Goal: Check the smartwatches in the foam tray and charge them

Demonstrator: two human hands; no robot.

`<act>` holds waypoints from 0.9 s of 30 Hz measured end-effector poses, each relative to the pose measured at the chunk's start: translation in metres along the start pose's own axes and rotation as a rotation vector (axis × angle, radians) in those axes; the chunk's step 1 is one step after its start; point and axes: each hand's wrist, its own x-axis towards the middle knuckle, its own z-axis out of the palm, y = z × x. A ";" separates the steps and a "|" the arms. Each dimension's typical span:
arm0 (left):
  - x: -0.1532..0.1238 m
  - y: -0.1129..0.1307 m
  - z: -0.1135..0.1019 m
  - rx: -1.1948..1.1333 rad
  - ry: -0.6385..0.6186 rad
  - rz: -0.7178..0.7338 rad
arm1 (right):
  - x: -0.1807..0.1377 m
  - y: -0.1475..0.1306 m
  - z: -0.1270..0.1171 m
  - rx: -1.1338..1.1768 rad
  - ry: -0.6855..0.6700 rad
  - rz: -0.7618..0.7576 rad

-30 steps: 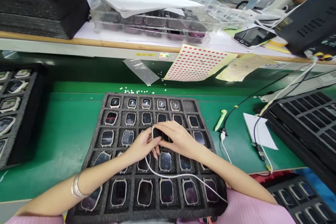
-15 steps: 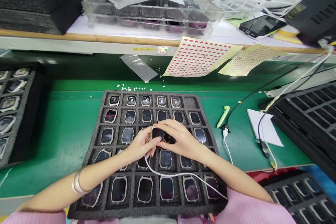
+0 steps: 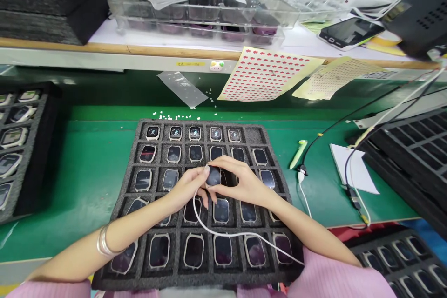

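Note:
A smartwatch case without a strap (image 3: 214, 177), its screen dark, is held above the middle of a dark foam tray (image 3: 134, 163). My right hand (image 3: 242, 180) grips it between thumb and fingers from the right. At its left edge, my left hand (image 3: 190, 186) is closed, with the thumb against the case and other fingers partly hidden beneath. A white cable (image 3: 237, 233) comes out below my left hand and runs to the lower right; its end at the watch is hidden. Similar watches (image 3: 221, 211) lie face up in the tray's compartments, several in the back row with lit screens.
On the green bench, a green-and-white pen (image 3: 298, 153) and a cable connector (image 3: 301, 174) lie right of the tray. Another watch tray (image 3: 45, 116) stands at left. Sticker sheets (image 3: 265, 77) hang from the shelf, which holds clear plastic trays (image 3: 202, 14) and a handheld device (image 3: 351, 32).
The watch has turned slightly and shifted right between my hands. My left thumb has moved from the screen's lower part up to its left edge; fingers beneath show more.

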 end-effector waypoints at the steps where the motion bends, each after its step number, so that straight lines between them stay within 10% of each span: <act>1: 0.000 0.001 0.000 -0.016 0.003 -0.003 | 0.000 0.000 0.000 0.000 -0.004 -0.010; 27: 0.002 -0.005 -0.002 0.166 0.072 0.027 | -0.010 0.007 0.014 -0.311 0.146 -0.199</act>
